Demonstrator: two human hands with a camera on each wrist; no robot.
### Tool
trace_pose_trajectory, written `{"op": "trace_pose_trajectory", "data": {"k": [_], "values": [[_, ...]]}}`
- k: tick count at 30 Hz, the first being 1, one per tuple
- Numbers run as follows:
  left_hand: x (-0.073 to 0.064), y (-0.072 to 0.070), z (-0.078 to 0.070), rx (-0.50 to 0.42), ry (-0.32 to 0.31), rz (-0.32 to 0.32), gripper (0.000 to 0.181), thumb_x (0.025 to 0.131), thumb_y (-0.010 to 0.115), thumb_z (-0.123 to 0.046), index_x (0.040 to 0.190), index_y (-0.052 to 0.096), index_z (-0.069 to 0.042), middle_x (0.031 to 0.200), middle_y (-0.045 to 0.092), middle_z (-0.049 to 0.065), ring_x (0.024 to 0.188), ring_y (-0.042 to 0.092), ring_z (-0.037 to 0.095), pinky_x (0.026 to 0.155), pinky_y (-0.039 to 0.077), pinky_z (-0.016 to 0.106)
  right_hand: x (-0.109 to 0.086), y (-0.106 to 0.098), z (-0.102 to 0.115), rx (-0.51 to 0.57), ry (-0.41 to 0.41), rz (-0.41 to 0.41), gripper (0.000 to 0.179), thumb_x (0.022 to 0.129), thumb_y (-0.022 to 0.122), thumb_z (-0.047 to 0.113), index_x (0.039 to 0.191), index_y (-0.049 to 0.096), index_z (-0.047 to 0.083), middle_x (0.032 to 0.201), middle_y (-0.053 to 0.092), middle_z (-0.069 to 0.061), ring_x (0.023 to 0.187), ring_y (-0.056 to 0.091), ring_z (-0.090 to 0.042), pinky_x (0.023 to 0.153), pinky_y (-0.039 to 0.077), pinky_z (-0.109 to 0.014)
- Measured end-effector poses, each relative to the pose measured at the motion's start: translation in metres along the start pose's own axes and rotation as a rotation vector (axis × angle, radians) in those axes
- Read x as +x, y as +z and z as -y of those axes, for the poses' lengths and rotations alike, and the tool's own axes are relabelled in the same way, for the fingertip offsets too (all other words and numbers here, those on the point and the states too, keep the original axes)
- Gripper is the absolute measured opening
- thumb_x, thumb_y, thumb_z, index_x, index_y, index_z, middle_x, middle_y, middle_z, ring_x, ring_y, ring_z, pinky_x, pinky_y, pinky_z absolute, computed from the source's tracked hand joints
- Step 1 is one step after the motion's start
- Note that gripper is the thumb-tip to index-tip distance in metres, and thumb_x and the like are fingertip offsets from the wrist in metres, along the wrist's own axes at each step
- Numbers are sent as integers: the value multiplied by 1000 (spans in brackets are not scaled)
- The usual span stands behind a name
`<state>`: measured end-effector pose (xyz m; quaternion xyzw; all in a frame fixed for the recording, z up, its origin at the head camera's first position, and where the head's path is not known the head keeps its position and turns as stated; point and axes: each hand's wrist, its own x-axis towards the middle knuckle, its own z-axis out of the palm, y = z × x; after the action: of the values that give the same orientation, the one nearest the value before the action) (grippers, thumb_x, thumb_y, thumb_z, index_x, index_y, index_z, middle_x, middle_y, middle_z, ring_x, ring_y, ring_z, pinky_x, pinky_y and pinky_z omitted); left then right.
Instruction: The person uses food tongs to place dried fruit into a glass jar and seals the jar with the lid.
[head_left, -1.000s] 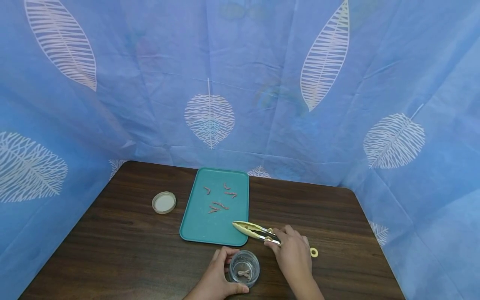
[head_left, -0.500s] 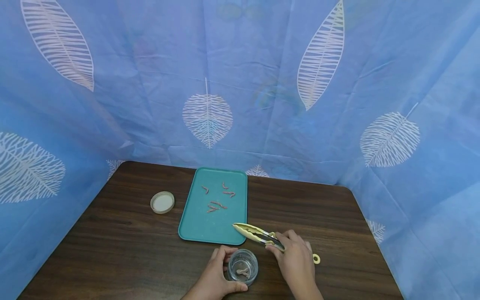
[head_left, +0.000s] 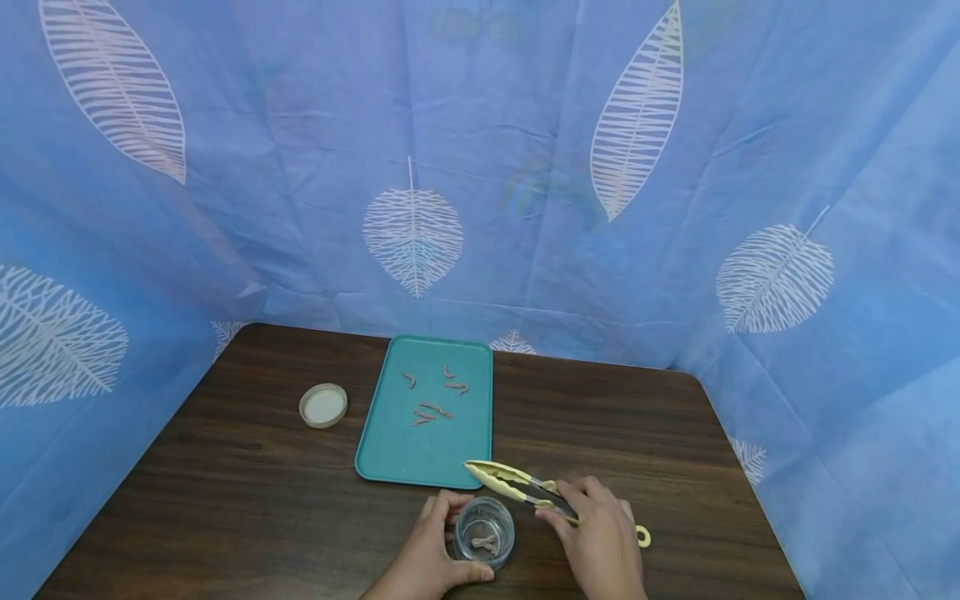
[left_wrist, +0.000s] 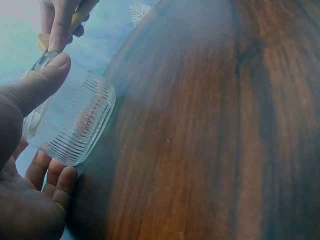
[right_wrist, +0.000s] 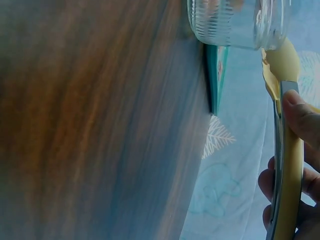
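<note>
From the head, the left hand (head_left: 427,554) grips a clear glass jar (head_left: 483,523) standing open on the dark wood table (head_left: 637,433), thumb on the near side and fingers round the far side. A pale twisted strip or two (head_left: 484,543) lies in the jar. The right hand (head_left: 600,537) holds yellow-tipped tongs (head_left: 510,490) by the arms, their tips over the near right corner of a teal tray (head_left: 397,454); I cannot tell whether anything is between them. Thin pinkish strips (head_left: 452,386) lie scattered on the tray, and a round lid (head_left: 323,406) sits to its left. The strips look light and soft, easily squashed or torn, so a gentle pinch at mid-length should suit them.

The left wrist view shows thumb and fingers spanning the jar's ribbed wall. It is probably rigid, smooth and breakable; low on the ribs seems the steadiest hold.

In the right wrist view, the thumb presses one metal-edged arm of the tongs, with fingers curled against the other. The arms seem stiff and springy, best squeezed midway.
</note>
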<state>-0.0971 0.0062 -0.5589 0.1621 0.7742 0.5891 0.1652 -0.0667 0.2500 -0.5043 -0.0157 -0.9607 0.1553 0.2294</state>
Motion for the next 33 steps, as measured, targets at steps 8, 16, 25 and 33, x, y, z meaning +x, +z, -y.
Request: {"op": "trace_pose_trajectory", "data": {"k": [8, 16, 25, 33], "values": [[0, 0, 0, -10, -21, 15, 82, 75, 102, -22, 142, 54, -14, 133, 51, 12, 115, 51, 15, 94, 48, 22, -13, -15, 3, -25, 18, 67, 49, 73, 99, 37, 113, 86, 13, 96, 72, 7, 76, 65, -11, 77, 52, -44], [1, -1, 1, 2, -46, 27, 81, 77, 101, -23, 141, 52, -13, 132, 51, 12, 117, 53, 20, 95, 50, 24, -25, -24, -3, -53, -44, 14, 46, 68, 101, 37, 107, 87, 18, 91, 69, 11, 69, 56, -5, 70, 46, -37], [0, -1, 0, 9, -41, 29, 81, 77, 101, -22, 141, 52, -14, 130, 51, 12, 115, 53, 18, 96, 51, 24, -37, -17, -20, -93, -202, -68, 50, 58, 103, 43, 98, 87, 18, 87, 64, 17, 69, 52, 4, 64, 45, -29], [0, 0, -1, -3, -43, 27, 84, 77, 101, -22, 144, 52, -11, 134, 51, 14, 117, 53, 20, 94, 51, 22, -43, -14, -29, -89, -243, -77, 52, 55, 104, 45, 97, 88, 19, 85, 63, 19, 67, 49, 7, 61, 45, -28]]}}
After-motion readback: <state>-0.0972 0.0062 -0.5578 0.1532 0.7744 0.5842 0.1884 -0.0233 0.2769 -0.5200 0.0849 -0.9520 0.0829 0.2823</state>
